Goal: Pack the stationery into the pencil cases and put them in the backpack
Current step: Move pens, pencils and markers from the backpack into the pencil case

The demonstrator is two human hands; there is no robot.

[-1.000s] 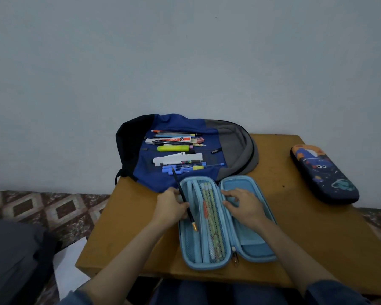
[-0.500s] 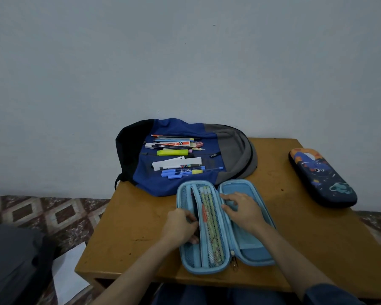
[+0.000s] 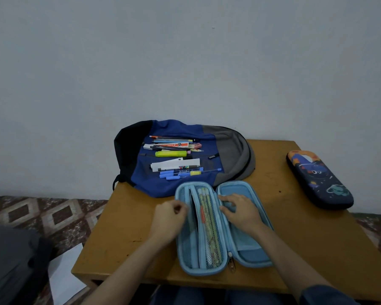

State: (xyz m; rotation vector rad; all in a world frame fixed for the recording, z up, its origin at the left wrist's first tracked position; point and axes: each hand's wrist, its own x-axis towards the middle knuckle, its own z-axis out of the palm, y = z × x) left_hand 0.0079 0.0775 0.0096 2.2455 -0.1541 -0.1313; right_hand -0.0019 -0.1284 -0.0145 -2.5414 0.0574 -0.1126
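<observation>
— While the pencil case (image 3: 249,256) lies open on the surface (image 3: 317,238), the fingers (image 3: 226,197)?
— Right hand (image 3: 243,213): spread on its right half. The left hand (image 3: 168,216): curled at its left rim, grip unclear.

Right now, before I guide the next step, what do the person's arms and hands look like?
The left hand and right hand are bare: no gloves, no ring or watch visible. The left forearm and right forearm are uncovered. A dark blue sleeve shows only on the right arm, at the picture's lower edge.
</observation>
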